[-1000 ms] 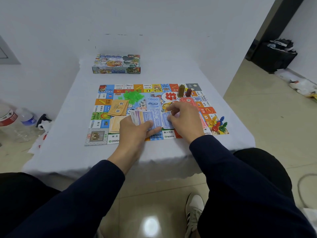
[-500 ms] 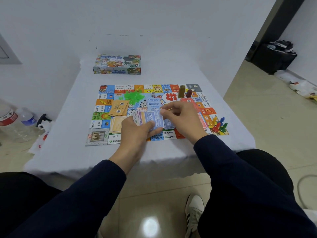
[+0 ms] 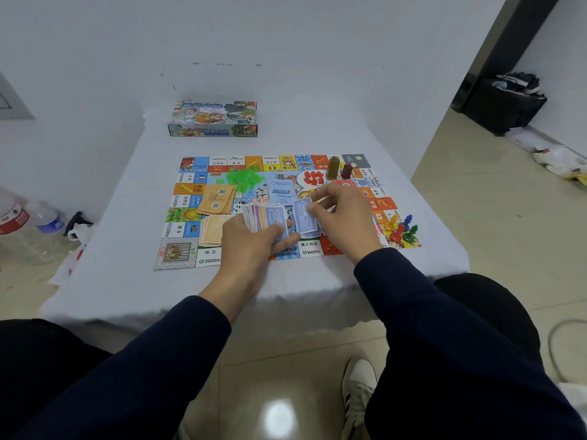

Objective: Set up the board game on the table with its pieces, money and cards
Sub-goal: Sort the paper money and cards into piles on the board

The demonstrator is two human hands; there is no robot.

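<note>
1. Left hand is gripping a fanned stack of notes, thumb on top; the fan is likely keeping the denominations readable for sorting.
2. Right hand is pinching a blue note marked 2000, over a small blue pile on the board. Judgement: notes are being dealt out by value.
3. Hands are sitting close together, not touching, above the board's near edge.
4. Board is lying flat mid-worktop; it is thin printed card with glossy, multicoloured squares.
5. Tan cards are sitting in two loose stacks at board left, clear of the sorting.
6. Green houses are lying heaped; translucent plastic. A die is resting beside them.
7. Pawns are clustering at the right corner; moulded, round-headed.
8. Box is standing at the far edge.
</note>
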